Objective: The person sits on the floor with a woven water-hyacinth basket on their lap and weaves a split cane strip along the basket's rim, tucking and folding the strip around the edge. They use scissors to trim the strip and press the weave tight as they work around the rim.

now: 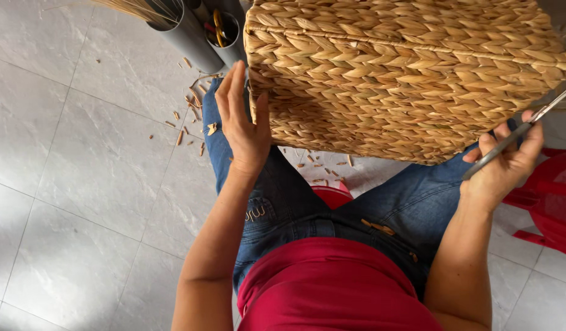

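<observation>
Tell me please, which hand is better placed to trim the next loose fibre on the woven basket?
The right hand, probably. It grips the scissors, whose blades point at the woven basket near its right edge. The left hand lies flat against the basket's left side, steadying it, and holds no tool.

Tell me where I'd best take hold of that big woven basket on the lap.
Probably by its two side walls, one hand from each side. The woven basket is wide, and no handle shows. The left hand already lies flat against its left wall; the right hand holds scissors, so it isn't free.
</observation>
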Tool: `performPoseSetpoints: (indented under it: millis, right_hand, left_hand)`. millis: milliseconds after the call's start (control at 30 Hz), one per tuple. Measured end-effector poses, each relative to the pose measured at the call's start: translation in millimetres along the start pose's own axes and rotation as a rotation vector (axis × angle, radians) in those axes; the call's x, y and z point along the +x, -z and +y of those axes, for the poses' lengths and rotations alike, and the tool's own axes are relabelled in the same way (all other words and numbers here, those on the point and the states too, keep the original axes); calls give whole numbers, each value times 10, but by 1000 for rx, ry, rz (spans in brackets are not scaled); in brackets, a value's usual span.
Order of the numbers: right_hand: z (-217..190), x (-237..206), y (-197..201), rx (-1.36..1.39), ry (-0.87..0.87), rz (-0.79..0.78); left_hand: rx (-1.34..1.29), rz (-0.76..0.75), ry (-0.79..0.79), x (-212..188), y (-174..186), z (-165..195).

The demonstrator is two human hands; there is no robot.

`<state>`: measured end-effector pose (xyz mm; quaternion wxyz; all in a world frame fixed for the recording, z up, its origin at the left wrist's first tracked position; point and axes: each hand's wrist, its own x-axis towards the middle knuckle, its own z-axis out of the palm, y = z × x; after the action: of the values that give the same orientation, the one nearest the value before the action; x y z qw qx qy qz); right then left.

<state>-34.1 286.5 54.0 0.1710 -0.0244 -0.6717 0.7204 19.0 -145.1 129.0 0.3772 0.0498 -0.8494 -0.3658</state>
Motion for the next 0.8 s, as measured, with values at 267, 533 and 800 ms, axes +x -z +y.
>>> performPoseSetpoints:
  millis: [267, 533, 800]
  right_hand:
    - [-227, 11, 2, -195, 68, 39]
    - [-712, -258, -470, -610, 423, -357]
    - [-839, -39, -1302, -1083, 864, -687]
  left_hand:
    - [112, 19, -218, 294, -266, 291]
    - [234, -40, -455, 474, -193, 206]
    - [242, -104, -427, 485, -162, 343]
